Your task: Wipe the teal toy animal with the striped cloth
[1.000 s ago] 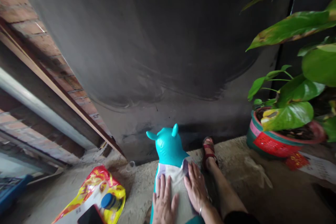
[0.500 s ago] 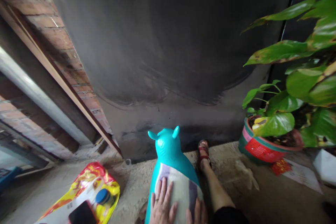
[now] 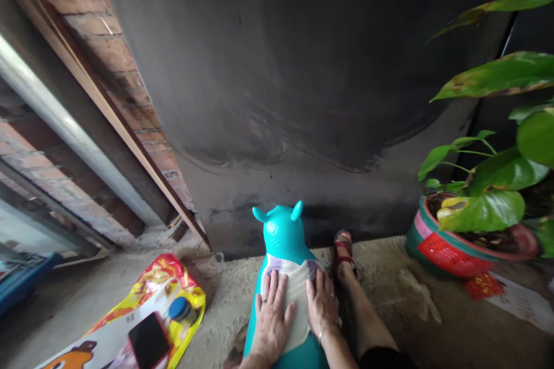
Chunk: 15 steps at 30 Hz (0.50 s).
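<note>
A turquoise inflatable animal toy (image 3: 283,233) with two small ears stands between the person's legs, its head toward the dark panel. Over its back lies a pale cloth (image 3: 296,288) with purple patches near its upper edge. Flat on the left part of the cloth rests my left hand (image 3: 272,314), fingers spread. My right hand (image 3: 322,302) lies flat on the cloth's right side, fingers stretched toward the toy's neck; a bracelet shows at that wrist. Neither hand grips anything.
A dark panel (image 3: 294,98) rises close ahead. To the left lies a yellow-red bag (image 3: 168,271) with a phone (image 3: 149,340) and a blue-capped jar (image 3: 179,309) on it. At right stands a potted plant (image 3: 459,251). A sandalled foot (image 3: 343,245) is beside the toy.
My right hand has moved up and forward along the cloth, now level with the left. The cloth's upper right edge sits nearer the toy's neck. The view has shifted slightly left.
</note>
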Motion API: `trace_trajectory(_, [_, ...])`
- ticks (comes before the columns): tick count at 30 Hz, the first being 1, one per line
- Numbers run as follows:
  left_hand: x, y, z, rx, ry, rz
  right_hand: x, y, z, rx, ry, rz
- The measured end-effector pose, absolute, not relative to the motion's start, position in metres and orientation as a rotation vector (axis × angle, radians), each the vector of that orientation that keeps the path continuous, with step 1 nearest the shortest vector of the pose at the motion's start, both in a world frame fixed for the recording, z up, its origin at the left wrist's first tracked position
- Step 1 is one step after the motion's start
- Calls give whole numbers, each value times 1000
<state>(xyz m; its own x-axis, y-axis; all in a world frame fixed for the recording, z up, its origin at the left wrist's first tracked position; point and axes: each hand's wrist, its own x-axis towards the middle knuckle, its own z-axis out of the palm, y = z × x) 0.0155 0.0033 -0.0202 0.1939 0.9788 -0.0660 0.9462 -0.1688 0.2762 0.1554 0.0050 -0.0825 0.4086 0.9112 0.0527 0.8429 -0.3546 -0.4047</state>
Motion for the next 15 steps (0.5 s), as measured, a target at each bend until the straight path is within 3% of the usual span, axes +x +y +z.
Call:
trace_trajectory(10, [-18, -60, -51, 2152, 1799, 260, 233, 85, -12, -2209, -1574, 122])
trace_trajectory(15, [-22, -77, -67, 2094, 1905, 367, 200, 33, -27, -2141, -1717, 75])
